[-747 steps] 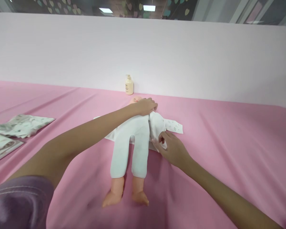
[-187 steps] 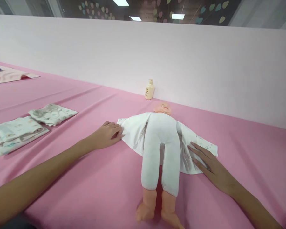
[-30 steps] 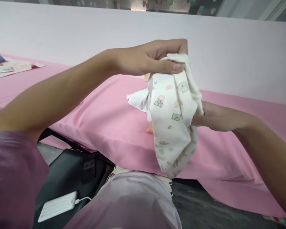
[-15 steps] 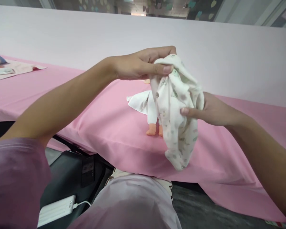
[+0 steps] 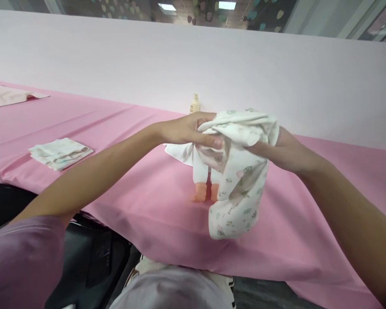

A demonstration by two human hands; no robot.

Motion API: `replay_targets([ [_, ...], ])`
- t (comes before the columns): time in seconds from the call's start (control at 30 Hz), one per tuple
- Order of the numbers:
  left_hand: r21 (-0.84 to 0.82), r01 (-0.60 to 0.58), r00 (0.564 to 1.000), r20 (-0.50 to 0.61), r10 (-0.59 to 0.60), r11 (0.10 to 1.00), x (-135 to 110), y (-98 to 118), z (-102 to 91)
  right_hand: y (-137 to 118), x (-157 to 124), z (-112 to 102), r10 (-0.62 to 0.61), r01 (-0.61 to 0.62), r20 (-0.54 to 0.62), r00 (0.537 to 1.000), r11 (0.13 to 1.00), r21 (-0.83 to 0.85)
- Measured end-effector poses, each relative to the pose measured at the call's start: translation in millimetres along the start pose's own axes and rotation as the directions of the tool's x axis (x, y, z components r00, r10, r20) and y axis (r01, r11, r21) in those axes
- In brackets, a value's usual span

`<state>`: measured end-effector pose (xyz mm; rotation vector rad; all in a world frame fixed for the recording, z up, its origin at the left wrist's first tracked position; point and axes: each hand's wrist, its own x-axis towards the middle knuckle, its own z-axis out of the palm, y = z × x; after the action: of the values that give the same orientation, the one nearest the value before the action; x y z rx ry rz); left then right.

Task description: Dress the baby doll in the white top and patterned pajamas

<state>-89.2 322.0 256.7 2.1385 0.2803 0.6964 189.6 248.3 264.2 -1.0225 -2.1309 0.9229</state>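
Observation:
Both hands hold up a small white baby garment [image 5: 241, 180] printed with little animals, above the pink table [image 5: 122, 189]. My left hand [image 5: 188, 128] pinches its upper left edge between thumb and fingers. My right hand [image 5: 281, 148] grips the bunched cloth on the right, partly wrapped in it. The garment hangs down in front of a baby doll [image 5: 202, 176] in white clothes. The doll lies on its back with its orange feet toward me; its head and body are mostly hidden behind my hands.
A cream pump bottle [image 5: 194, 104] stands against the pale wall behind the doll. A stack of folded printed cloths [image 5: 60, 152] lies at the left. More cloth [image 5: 9, 95] lies far left. Below the table edge are my lap and a dark seat.
My hands have lowered and moved forward over the doll with the garment, which is now spread wider between them. The view has tilted up, showing the bottle and the folded cloths again.

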Motion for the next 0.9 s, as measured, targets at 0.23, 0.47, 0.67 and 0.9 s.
replay_targets([
  [0.23, -0.106, 0.047, 0.999, 0.030, -0.044, 0.993, 10, -41, 3.2, 13, 7, -3, 0.070, -0.044, 0.332, 0.941, 0.995, -0.086],
  [0.47, -0.030, 0.071, 0.992, 0.105, -0.068, 0.997, 2, -34, 22.2, 24, 9, 4, -0.001, 0.000, 0.019, 1.000, 0.999, 0.055],
  [0.67, -0.128, -0.002, 0.999, -0.032, -0.002, 0.992, 4, -29, 7.3, 15, 6, -3, 0.011, -0.009, 0.357, 0.934, 1.000, -0.006],
  [0.9, -0.093, -0.065, 0.996, -0.065, 0.059, 0.994, 17, -3, 11.3, -29, 19, -45, -0.111, 0.108, 0.067, 0.991, 0.993, 0.055],
])
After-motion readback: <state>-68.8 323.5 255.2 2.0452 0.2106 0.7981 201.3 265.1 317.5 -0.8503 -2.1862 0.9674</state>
